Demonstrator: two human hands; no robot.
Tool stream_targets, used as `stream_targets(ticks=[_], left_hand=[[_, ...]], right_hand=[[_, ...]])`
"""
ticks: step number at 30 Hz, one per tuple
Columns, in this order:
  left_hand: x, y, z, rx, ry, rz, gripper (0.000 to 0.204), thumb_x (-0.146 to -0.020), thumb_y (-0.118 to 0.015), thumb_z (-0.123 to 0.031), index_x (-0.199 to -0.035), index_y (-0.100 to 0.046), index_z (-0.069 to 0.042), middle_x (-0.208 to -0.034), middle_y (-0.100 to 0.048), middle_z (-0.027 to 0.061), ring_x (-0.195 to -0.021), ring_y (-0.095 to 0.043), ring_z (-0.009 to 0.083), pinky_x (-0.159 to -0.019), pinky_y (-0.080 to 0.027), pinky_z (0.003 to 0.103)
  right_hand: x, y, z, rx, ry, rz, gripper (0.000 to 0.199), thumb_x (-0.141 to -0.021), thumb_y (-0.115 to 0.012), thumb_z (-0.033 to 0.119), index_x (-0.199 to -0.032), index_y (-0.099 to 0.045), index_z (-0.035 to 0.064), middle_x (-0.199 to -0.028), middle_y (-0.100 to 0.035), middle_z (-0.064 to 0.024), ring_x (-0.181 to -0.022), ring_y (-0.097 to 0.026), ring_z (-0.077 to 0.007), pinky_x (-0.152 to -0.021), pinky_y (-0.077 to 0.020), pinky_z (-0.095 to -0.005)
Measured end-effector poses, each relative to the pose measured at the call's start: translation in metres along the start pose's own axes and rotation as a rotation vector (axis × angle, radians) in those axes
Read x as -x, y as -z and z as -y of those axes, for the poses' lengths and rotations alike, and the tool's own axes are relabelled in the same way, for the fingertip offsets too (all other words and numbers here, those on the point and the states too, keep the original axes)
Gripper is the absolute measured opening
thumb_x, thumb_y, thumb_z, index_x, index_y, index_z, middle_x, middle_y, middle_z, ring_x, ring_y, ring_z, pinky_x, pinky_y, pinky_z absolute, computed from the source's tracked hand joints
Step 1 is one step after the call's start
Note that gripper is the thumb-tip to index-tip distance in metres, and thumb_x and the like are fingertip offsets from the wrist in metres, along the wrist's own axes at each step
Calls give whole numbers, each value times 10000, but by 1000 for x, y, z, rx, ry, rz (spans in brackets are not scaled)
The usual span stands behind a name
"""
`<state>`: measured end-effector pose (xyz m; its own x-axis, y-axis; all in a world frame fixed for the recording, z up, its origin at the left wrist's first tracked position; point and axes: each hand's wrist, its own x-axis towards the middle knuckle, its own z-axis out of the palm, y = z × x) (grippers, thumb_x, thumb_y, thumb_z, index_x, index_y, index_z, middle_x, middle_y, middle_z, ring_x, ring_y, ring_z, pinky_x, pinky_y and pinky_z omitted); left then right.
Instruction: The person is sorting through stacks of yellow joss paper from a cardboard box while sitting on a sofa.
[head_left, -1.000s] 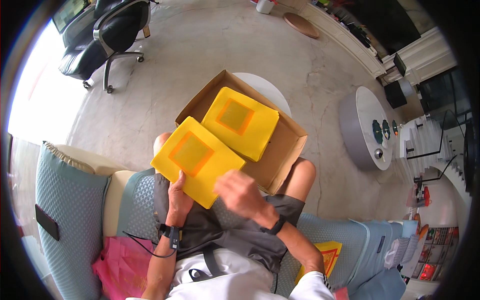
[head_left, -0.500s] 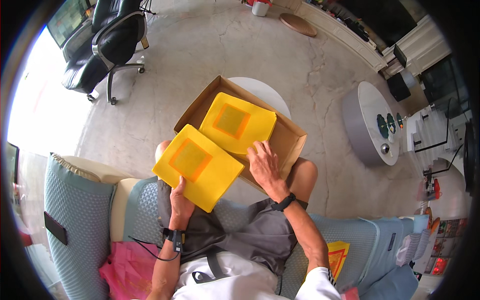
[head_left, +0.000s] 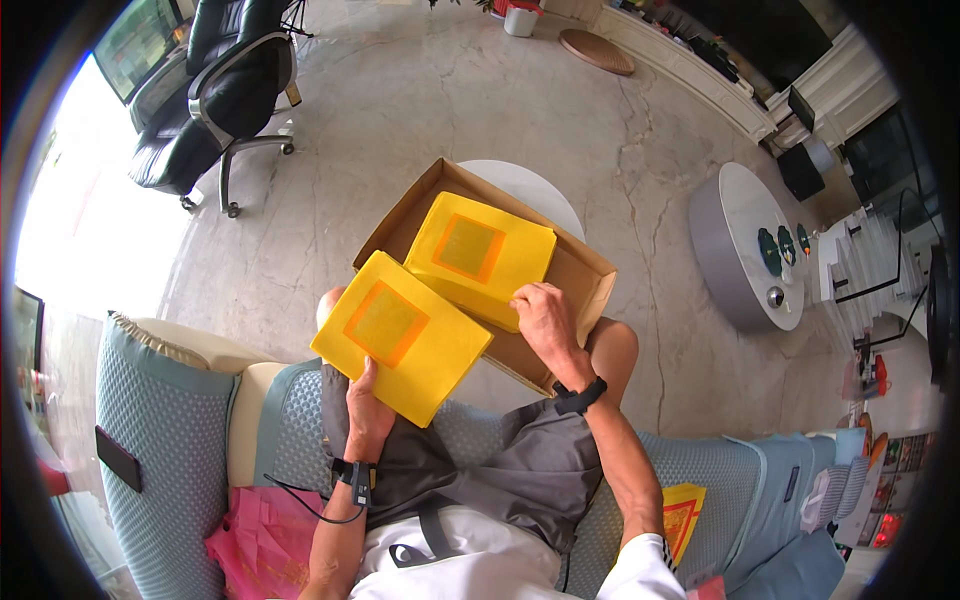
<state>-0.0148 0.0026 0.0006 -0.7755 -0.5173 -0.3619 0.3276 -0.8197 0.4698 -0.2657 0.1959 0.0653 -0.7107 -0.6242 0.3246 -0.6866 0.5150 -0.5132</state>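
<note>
My left hand [head_left: 369, 403] grips a stack of yellow joss paper [head_left: 440, 350] by its near left edge, thumb on top and fingers underneath. Each top sheet shows an orange-bordered gold square. A second stack of joss paper [head_left: 520, 247] lies in a shallow cardboard box [head_left: 402, 222], partly overlapped by the held one. My right hand [head_left: 550, 325] is closed, its fingertips pinched together at the right edge of the stack in the box. Whether a sheet is between those fingertips is hidden.
The box rests over a round white table [head_left: 530, 185] before my knees. Beside me on the blue-covered sofa lie a pink plastic bag [head_left: 262, 540], a phone [head_left: 118, 459] and a yellow-and-red packet [head_left: 684, 515]. A black office chair [head_left: 215, 110] stands far left, an oval table [head_left: 735, 250] right.
My right hand has shifted slightly right along the boxed stack's edge, and its fingers are curled in more tightly. My left hand keeps its hold; the whole view has drifted a little.
</note>
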Motion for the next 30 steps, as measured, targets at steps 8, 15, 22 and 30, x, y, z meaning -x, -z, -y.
stream_targets(ticks=[8,15,22,30], left_hand=[[-1,2,1,4,9,-2,438,-1100,-553,-231,-1489,-478,-43,-1434,-594,91,-1309,-576,279,-1138,-453,429],[2,-3,-2,61,30,-15,450,-1118,-517,-290,-1477,-487,-22,-1450,-593,110,-1320,-581,294,-1136,-464,452],[3,-1,3,179,82,30,590,-1075,-552,-481,-1498,-480,-77,-1469,-586,105,-1348,-555,294,-1152,-443,466],[7,-4,-1,168,35,56,610,-1048,-595,-496,-1490,-468,-94,-1442,-597,73,-1336,-556,261,-1136,-444,440]], right_hand=[[-14,23,4,-188,-127,-28,110,-897,-721,60,-919,-707,-46,-842,-716,-218,-802,-705,-398,-706,-559,-447],[-1,41,81,98,367,-138,174,-873,-674,-73,-1038,-687,-19,-998,-699,-146,-887,-687,-350,-748,-578,-422],[36,-2,133,260,593,59,203,-827,-655,20,-1024,-645,-28,-1044,-648,-165,-912,-629,-318,-769,-571,-401],[62,-38,149,229,582,296,257,-785,-659,-3,-1036,-684,-57,-1081,-651,-189,-966,-616,-344,-896,-547,-438]])
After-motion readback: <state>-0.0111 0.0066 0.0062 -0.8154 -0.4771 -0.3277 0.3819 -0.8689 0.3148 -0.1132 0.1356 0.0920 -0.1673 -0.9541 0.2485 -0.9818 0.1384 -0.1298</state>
